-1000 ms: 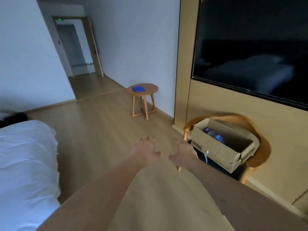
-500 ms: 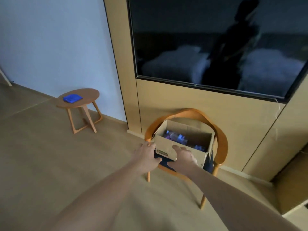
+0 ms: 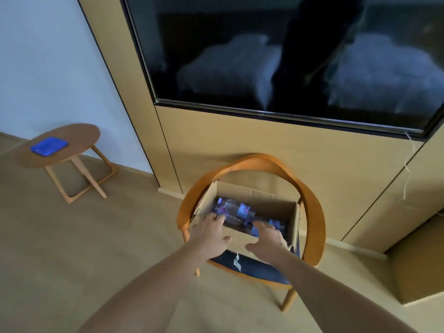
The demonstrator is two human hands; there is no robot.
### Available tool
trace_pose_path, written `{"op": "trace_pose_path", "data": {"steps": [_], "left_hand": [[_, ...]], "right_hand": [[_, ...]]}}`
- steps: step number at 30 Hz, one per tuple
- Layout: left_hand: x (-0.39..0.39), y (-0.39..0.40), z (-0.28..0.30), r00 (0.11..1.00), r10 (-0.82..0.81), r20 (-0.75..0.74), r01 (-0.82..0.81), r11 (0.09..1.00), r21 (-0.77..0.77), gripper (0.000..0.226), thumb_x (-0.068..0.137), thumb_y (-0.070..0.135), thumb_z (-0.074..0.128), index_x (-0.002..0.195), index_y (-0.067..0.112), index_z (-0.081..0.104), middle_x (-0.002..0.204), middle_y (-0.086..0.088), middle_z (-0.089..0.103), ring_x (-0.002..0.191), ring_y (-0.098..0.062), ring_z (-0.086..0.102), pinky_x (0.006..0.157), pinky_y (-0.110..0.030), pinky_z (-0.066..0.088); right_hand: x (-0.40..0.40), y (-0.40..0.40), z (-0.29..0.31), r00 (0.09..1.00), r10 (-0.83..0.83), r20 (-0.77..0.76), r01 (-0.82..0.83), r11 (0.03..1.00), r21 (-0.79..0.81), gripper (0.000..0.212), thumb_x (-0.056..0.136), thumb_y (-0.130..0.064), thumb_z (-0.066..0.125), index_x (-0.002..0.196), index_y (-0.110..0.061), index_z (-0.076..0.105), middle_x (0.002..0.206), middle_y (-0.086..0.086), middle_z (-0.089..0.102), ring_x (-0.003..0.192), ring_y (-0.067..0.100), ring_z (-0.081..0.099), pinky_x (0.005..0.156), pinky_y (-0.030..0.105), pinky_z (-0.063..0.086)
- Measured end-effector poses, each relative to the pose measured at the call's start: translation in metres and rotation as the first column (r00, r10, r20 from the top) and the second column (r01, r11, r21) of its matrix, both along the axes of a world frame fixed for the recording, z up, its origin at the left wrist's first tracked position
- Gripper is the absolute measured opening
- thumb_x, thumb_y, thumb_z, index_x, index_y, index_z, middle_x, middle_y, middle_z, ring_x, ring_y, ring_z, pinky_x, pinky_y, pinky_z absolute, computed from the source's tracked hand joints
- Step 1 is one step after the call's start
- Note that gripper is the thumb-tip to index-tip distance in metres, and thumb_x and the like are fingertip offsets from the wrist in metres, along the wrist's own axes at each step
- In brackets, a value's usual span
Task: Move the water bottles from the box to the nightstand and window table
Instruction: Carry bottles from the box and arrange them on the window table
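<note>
Head view: only one camera, looking down at both arms reaching forward.
Box: open cardboard box (image 3: 249, 198) sitting on the dark seat of a round-backed wooden chair (image 3: 312, 212), which stands against the panelled wall below a dark screen (image 3: 276, 51).
Bottles: several water bottles (image 3: 237, 212) with blue-purple labels lie on their sides in the box bottom; the exact count is hard to tell.
Left hand: left hand (image 3: 210, 230) spread open at the box's near-left rim, fingertips just over the edge near a bottle, nothing held.
Right hand: right hand (image 3: 269, 237) open, fingers reaching over the near wall toward the bottles; whether it touches one cannot be told, and no grip is closed.
Side table: small round wooden table (image 3: 60, 150) to the left carries only a blue flat item (image 3: 49, 146).
Progress: judged an early stage; bottles remain in the box, none in hand, and neither nightstand nor window table is in view.
</note>
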State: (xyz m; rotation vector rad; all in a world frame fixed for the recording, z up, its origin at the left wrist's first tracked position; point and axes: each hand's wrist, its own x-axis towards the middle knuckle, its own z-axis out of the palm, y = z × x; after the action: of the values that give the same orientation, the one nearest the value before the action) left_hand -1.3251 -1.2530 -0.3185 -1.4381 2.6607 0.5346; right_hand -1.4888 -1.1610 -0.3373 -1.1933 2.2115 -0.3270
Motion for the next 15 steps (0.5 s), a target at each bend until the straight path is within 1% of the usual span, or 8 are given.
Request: {"op": "trace_pose_path", "data": {"steps": [3,8,11,15], "left_hand": [[-0.016,-0.027,-0.017,0.999,-0.028,0.029,0.026,0.998,0.055,0.070,0.094,0.052,0.061,0.153,0.023,0.036,0.150,-0.002,0.045,0.139,-0.027,0.040,0.111,-0.050,0.043],[-0.041,-0.080,-0.053,0.994,-0.081,0.078,0.072,0.991,0.113,0.064,0.094,0.054,0.057,0.148,0.023,0.041,0.146,-0.002,0.045,0.135,-0.028,0.043,0.108,-0.048,0.043],[-0.057,-0.113,-0.083,0.989,-0.117,0.089,0.100,0.980,0.173,0.060,0.093,0.053,0.057,0.143,0.022,0.045,0.143,-0.004,0.048,0.134,-0.029,0.043,0.106,-0.048,0.044],[-0.077,-0.151,-0.124,0.979,-0.162,0.126,0.117,0.945,0.306,0.059,0.091,0.053,0.058,0.141,0.022,0.048,0.141,-0.006,0.050,0.133,-0.031,0.044,0.106,-0.049,0.044]], "right_hand": [[-0.014,-0.023,-0.016,0.999,-0.024,0.037,0.023,0.999,0.043,0.083,0.080,-0.044,0.072,0.153,-0.034,0.036,0.147,0.002,0.049,0.132,0.028,0.048,0.101,0.041,0.050],[-0.035,-0.057,-0.050,0.993,-0.091,0.077,0.079,0.987,0.140,0.076,0.079,-0.047,0.073,0.148,-0.036,0.041,0.137,0.002,0.054,0.126,0.026,0.052,0.099,0.043,0.052],[-0.047,-0.080,-0.072,0.979,-0.175,0.104,0.153,0.970,0.189,0.075,0.080,-0.048,0.072,0.148,-0.034,0.043,0.136,0.003,0.054,0.126,0.026,0.052,0.102,0.044,0.051],[-0.055,-0.111,-0.097,0.951,-0.286,0.118,0.252,0.937,0.242,0.067,0.082,-0.048,0.069,0.144,-0.035,0.049,0.136,0.002,0.058,0.124,0.025,0.056,0.102,0.043,0.052]]}}
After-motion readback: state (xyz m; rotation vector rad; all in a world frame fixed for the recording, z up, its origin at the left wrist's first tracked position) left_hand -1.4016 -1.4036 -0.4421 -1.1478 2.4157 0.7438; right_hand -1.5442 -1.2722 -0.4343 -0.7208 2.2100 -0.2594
